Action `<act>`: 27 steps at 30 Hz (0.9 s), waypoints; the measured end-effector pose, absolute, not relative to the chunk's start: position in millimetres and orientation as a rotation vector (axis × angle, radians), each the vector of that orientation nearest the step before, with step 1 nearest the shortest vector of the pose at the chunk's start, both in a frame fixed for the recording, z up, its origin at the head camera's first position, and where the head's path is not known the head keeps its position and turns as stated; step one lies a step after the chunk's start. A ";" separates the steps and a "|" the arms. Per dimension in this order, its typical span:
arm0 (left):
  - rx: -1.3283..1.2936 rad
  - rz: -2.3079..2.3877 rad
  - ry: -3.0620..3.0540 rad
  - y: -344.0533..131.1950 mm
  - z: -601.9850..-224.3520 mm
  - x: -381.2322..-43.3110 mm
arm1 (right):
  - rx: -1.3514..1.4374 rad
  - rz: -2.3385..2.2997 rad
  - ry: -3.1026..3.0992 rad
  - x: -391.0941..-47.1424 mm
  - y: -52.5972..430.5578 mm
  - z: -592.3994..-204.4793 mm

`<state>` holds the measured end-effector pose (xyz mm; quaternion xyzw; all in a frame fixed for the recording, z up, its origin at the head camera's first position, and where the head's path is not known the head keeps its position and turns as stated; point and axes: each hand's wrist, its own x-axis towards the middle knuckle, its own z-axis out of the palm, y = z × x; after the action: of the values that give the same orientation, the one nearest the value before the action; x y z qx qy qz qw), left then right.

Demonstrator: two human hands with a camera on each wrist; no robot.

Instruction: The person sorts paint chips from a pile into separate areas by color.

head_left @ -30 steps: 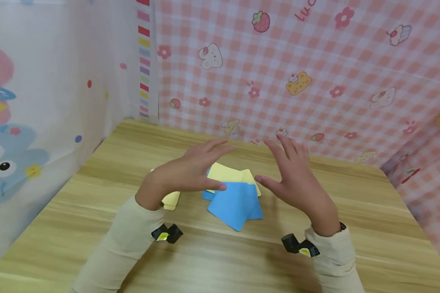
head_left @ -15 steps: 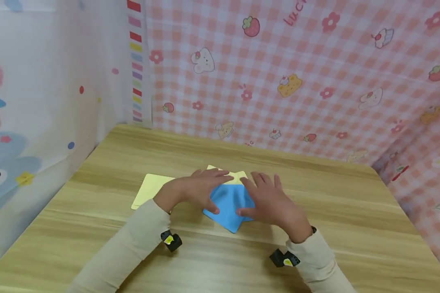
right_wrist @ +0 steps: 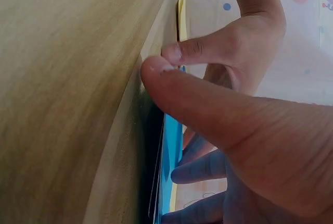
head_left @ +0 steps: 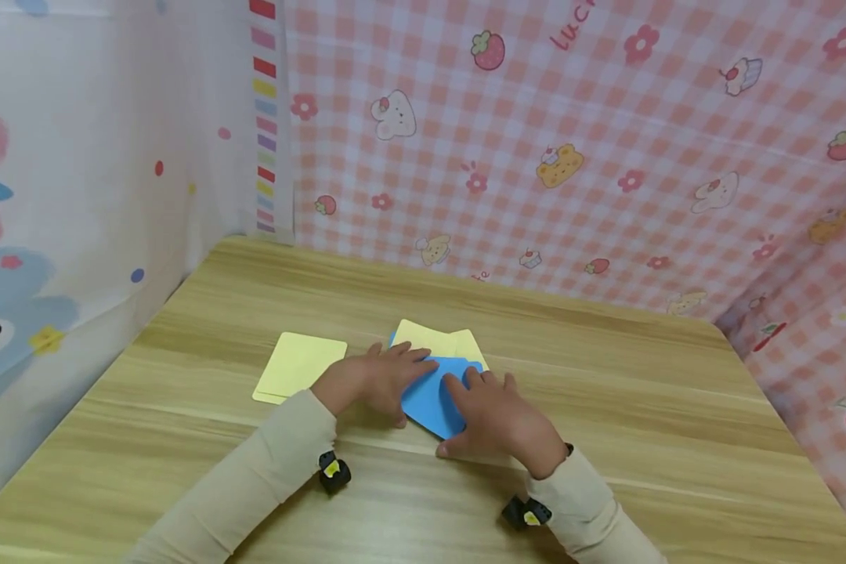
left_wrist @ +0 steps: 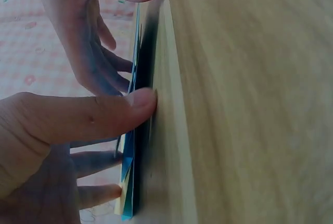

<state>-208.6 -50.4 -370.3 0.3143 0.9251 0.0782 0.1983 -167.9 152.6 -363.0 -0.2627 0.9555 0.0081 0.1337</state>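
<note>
A loose, overlapping pile of blue cards (head_left: 428, 398) and yellow cards (head_left: 423, 337) lies mid-table, blue foremost. My left hand (head_left: 379, 382) touches its left side, fingers spread over the cards and thumb at the near left edge. On the opposite side my right hand (head_left: 502, 415) rests fingertips on the blue cards, its thumb by their near corner. Seen edge-on in the left wrist view, the blue cards (left_wrist: 129, 166) fan slightly apart behind the left thumb (left_wrist: 112, 117). In the right wrist view, the right thumb (right_wrist: 203, 104) covers part of the blue edge.
To the left of the left hand lies a separate small stack of yellow cards (head_left: 299, 362). The wood-grain table (head_left: 641, 407) ends at a pink checked cloth (head_left: 507, 102) behind and a white printed cloth (head_left: 99, 157) at left.
Both hands have come down and inward from above the pile until their fingers touch the cards. The yellow stack at left has come into fuller view.
</note>
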 end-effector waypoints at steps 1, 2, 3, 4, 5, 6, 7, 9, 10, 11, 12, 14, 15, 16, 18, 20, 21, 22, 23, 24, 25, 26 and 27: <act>0.882 0.233 2.596 -50.2 -370.6 -209.2 | -0.767 0.022 2.775 -168.5 152.8 -363.7; 0.884 0.244 2.605 -50.3 -370.5 -209.8 | -0.775 0.018 2.780 -169.2 153.1 -364.3; 0.888 0.257 2.614 -50.4 -370.5 -210.5 | -0.781 0.010 2.780 -169.7 153.4 -364.4; 0.889 0.271 2.618 -50.8 -370.5 -211.2 | -0.786 0.001 2.782 -170.5 153.9 -364.3; 0.888 0.282 2.621 -51.3 -370.0 -211.7 | -0.788 -0.004 2.781 -171.3 154.4 -364.2; 0.891 0.292 2.623 -52.0 -369.4 -212.2 | -0.787 -0.022 2.779 -171.9 155.0 -363.3; 0.897 0.304 2.625 -52.8 -368.5 -212.6 | -0.787 -0.028 2.780 -172.5 155.8 -362.6; 0.909 0.332 2.633 -55.5 -365.7 -213.2 | -0.785 -0.056 2.789 -173.7 157.7 -359.3; 0.914 0.358 2.639 -57.1 -363.5 -213.1 | -0.787 -0.068 2.802 -174.5 159.1 -357.5; 0.920 0.380 2.649 -59.0 -360.3 -212.9 | -0.793 -0.084 2.820 -174.9 160.6 -354.7; 0.927 0.406 2.663 -61.1 -356.5 -212.6 | -0.817 -0.103 2.848 -175.3 162.2 -351.1; 0.945 0.462 2.705 -65.6 -347.1 -211.0 | -0.889 -0.150 2.922 -175.7 166.5 -343.2; 0.962 0.489 2.734 -67.9 -341.3 -209.5 | -0.930 -0.180 2.960 -175.4 169.1 -338.4; 0.978 0.515 2.765 -70.2 -335.1 -207.7 | -0.977 -0.215 2.999 -175.3 171.8 -333.7; 1.019 0.541 2.838 -74.3 -322.5 -203.3 | -1.086 -0.291 3.071 -174.5 177.3 -323.9; 1.067 0.551 2.912 -77.4 -311.4 -197.9 | -1.177 -0.384 3.106 -173.5 182.6 -315.2; 1.099 0.552 2.948 -78.7 -306.9 -195.3 | -1.224 -0.425 3.117 -173.1 185.0 -311.5; 1.124 0.556 2.979 -79.5 -302.8 -192.6 | -1.266 -0.461 3.124 -172.9 186.9 -308.5; 1.152 0.550 3.009 -80.1 -299.6 -190.1 | -1.308 -0.488 3.126 -172.8 188.6 -306.1; 1.178 0.543 3.039 -80.5 -297.4 -188.1 | -1.336 -0.513 3.122 -172.6 190.0 -304.4; 1.199 0.545 3.061 -80.7 -296.1 -186.5 | -1.360 -0.531 3.118 -172.5 191.2 -303.3; 1.217 0.550 3.077 -80.5 -295.4 -185.2 | -1.380 -0.540 3.116 -172.3 192.2 -302.8; 1.229 0.550 3.089 -79.6 -294.9 -184.1 | -1.390 -0.544 3.114 -172.4 193.4 -302.6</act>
<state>-184.1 -79.6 -294.9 0.3625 0.9107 0.1622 -0.1139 -172.4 193.4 -302.6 -0.3976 0.8908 -0.1557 -0.1553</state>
